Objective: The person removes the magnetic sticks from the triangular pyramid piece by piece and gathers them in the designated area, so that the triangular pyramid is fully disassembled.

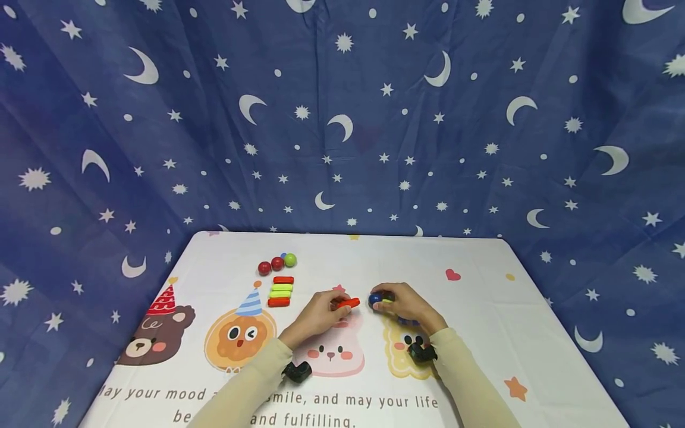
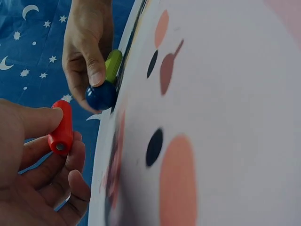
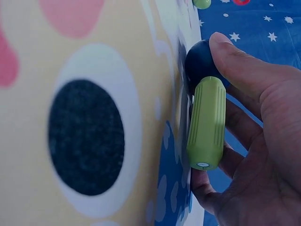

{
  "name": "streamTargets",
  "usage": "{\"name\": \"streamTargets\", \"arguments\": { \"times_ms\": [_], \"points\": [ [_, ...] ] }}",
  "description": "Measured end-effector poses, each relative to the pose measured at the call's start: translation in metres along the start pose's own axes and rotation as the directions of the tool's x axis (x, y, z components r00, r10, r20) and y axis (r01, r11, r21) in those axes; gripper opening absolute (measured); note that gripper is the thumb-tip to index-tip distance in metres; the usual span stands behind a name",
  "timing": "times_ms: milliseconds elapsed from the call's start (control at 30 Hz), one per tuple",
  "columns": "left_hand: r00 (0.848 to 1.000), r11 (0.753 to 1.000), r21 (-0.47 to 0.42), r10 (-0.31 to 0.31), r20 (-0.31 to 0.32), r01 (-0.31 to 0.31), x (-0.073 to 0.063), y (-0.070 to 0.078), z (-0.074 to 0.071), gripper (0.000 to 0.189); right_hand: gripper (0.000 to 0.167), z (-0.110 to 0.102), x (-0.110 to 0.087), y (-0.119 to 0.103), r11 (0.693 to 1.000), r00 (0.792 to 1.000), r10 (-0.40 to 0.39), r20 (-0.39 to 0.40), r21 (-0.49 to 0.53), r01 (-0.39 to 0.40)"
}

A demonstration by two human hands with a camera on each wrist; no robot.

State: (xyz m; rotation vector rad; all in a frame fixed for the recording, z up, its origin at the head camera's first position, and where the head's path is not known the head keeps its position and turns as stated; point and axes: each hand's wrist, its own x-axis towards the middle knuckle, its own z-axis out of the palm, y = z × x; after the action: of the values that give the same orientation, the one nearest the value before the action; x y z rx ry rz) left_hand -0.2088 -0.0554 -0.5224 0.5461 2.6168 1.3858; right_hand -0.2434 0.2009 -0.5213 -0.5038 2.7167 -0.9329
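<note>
Near the middle of the table, my left hand pinches a red magnetic rod between thumb and fingers; a small metal disc shows at one end. To its right, my right hand grips a dark blue ball, its thumb on the ball. A yellow-green magnetic rod touches that ball end-on and lies along the fingers in the right wrist view. A gap separates the red rod from the blue ball.
Left of my hands, a red rod, two yellow-green rods and another red rod lie in a column. Behind them sit two red balls, a green ball and a partly hidden blue ball. A printed cloth covers the table.
</note>
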Motion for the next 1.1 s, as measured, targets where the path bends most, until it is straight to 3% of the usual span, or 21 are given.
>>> {"name": "streamTargets", "arguments": {
  "times_ms": [167, 500, 1100],
  "points": [
    [1.000, 0.999, 0.047, 0.002, -0.026, 0.000, -0.004, -0.002, -0.010, 0.024, 0.039, 0.001, -0.001, 0.001, 1.000, 1.000, 0.008, -0.002, 0.001, -0.008],
    [0.997, 0.998, 0.062, -0.002, -0.079, 0.007, -0.017, -0.003, -0.029, 0.030, 0.039, 0.002, 0.000, 0.007, 0.999, 1.000, -0.021, -0.008, 0.024, 0.021],
    [0.983, 0.998, 0.034, -0.043, -0.181, 0.050, -0.043, -0.011, -0.063, 0.021, 0.039, 0.002, 0.000, 0.006, 1.000, 1.000, -0.015, -0.002, 0.026, 0.015]
  ]
}}
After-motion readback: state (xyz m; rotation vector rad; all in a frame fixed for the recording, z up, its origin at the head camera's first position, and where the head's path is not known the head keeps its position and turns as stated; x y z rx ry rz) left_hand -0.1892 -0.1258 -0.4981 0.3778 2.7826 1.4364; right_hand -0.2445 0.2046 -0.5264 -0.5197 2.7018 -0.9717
